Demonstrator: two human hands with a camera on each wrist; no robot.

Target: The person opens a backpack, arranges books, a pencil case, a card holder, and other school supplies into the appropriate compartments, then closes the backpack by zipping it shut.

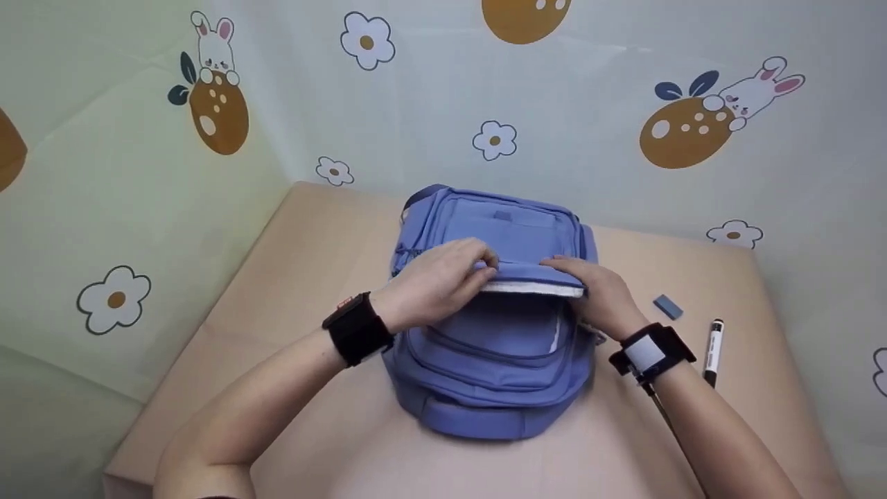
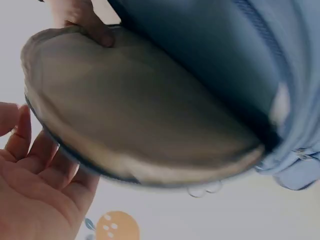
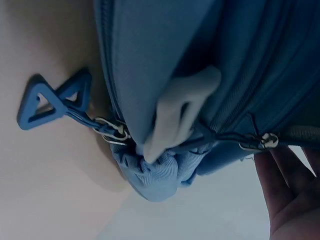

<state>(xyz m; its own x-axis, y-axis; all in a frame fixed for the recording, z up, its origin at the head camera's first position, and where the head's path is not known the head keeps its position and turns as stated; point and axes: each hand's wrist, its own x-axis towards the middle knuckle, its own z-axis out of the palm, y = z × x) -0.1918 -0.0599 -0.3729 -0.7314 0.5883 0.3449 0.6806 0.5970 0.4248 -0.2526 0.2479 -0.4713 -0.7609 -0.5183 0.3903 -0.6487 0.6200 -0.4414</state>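
Note:
A blue backpack [image 1: 478, 423] lies on the table, its front compartment unzipped. The compartment's flap [image 1: 533, 287] is raised, and its pale lining [image 2: 125, 100] faces the left wrist view. My right hand [image 1: 610, 294] grips the flap's edge at the right, thumb on the lining and fingers behind. At the flap's left part is my left hand [image 1: 443, 277]; in the left wrist view its longer fingers [image 2: 62, 167] reach behind the flap's edge, palm showing. Blue triangular zip pulls [image 3: 40, 107] and a grey pull [image 3: 175, 110] hang from the bag in the right wrist view.
To the right of the backpack lie a small blue-grey block [image 1: 669, 306] and a white marker [image 1: 714, 346] with black ends. Cloth walls [image 1: 589, 152] printed with rabbits and flowers stand behind and left of the table [image 1: 332, 430].

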